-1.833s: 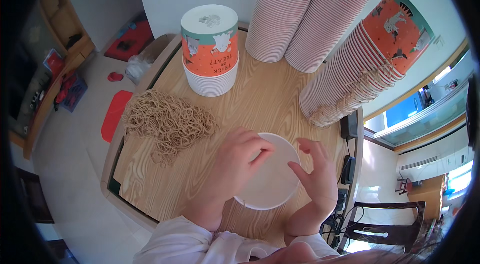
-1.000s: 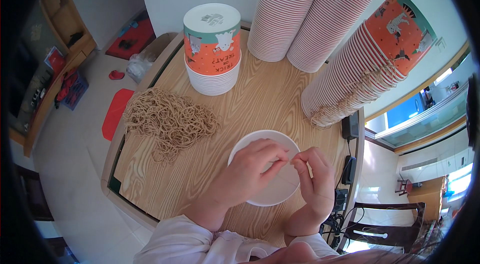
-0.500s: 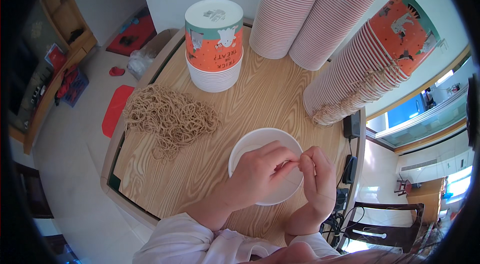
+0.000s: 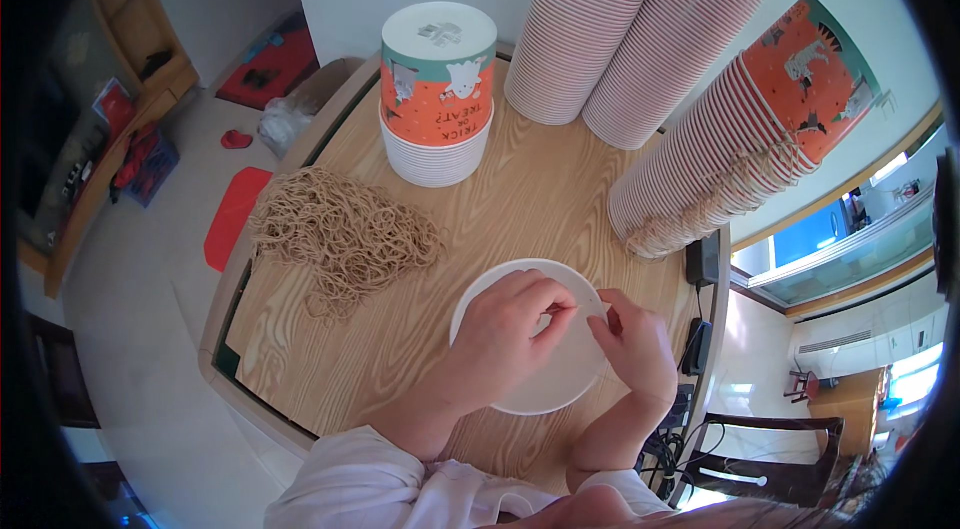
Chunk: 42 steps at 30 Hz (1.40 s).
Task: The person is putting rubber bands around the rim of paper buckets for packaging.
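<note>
A white paper bucket (image 4: 545,397) stands at the near edge of the table, its open mouth facing up. My left hand (image 4: 508,337) is over its left part, thumb and forefinger pinched above the opening. At the bucket's right rim, my right hand (image 4: 638,347) has its thumb and forefinger bent toward each other. A small gap separates the two hands' fingertips; anything held between them is too thin to make out. To the left lies a tangled heap of tan twine (image 4: 345,239).
An upside-down stack of orange-and-green printed buckets (image 4: 437,109) stands behind the twine. Tall nested stacks (image 4: 590,24) rise at the back. Another stack (image 4: 715,144) leans at right, with twine loops along its side. Black power adapters (image 4: 702,259) and cables line the right edge.
My hands have moved apart: the fingertips met at the bucket's right rim and now have a gap between them. My left fingers shifted left; the bucket moved slightly.
</note>
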Tool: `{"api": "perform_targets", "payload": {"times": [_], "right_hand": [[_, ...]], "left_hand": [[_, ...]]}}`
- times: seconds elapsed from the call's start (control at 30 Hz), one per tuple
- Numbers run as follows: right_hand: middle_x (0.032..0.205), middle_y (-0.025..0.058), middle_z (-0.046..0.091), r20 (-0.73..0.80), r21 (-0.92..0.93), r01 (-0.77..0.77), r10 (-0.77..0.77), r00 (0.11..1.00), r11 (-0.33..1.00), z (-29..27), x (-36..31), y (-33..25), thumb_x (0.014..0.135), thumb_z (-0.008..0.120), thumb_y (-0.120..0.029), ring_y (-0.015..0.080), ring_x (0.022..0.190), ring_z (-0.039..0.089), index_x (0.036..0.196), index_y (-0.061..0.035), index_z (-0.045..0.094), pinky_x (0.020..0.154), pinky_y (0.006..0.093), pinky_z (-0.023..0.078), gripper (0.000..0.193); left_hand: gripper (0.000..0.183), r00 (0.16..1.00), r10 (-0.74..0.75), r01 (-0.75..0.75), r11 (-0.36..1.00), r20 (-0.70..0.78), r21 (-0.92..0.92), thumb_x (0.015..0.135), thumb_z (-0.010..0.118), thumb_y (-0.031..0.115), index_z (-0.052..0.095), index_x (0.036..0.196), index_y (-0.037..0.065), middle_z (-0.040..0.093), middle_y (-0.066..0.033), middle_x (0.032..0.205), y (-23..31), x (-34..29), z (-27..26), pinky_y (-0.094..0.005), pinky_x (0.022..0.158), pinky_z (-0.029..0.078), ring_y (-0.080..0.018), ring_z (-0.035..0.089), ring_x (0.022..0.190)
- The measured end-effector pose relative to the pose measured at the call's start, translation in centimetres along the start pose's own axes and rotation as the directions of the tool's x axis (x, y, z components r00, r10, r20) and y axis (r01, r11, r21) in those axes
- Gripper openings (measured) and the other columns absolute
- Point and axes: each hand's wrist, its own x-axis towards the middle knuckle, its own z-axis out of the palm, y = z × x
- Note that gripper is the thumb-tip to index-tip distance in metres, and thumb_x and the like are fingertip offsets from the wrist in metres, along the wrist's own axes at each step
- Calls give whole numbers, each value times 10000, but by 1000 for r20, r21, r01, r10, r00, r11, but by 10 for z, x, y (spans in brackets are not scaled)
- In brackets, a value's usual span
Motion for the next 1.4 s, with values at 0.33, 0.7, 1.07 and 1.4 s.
{"api": "perform_targets", "payload": {"times": [0.33, 0.7, 1.07, 1.4], "right_hand": [[712, 133, 585, -210, 155, 128, -94, 973, 980, 0, -13, -36, 805, 639, -75, 216, 545, 560, 1046, -11, 644, 523, 315, 446, 249], [689, 122, 569, -220, 207, 126, -80, 972, 970, -2, -16, -35, 813, 639, -66, 195, 524, 534, 1056, -14, 644, 510, 293, 433, 249], [659, 109, 552, -226, 224, 156, -105, 968, 962, -1, -17, -36, 805, 644, -50, 173, 510, 518, 1054, -18, 642, 498, 281, 419, 251], [631, 93, 555, -251, 288, 110, -35, 967, 951, 0, -15, -34, 818, 643, -58, 128, 522, 514, 1044, -11, 645, 506, 261, 423, 231]], "left_hand": [[101, 1000, -4, 3, 999, 13, 38, 781, 656, 59, 575, 839, 53, 602, -78, 785, -6, -1, 7, -386, 646, 475, -268, 589, 740], [122, 1000, 5, -7, 998, 24, 59, 775, 677, 9, 602, 870, 20, 669, -69, 974, -2, 1, 11, -286, 644, 532, -209, 628, 779], [117, 1000, 14, -15, 999, 12, 46, 779, 681, 8, 604, 864, 21, 666, -67, 971, -5, 0, 13, -275, 622, 531, -199, 634, 779], [124, 998, -15, 12, 998, -58, -55, 785, 660, 46, 555, 851, 55, 599, -69, 750, 5, 1, 11, -344, 572, 471, -225, 599, 674]]}}
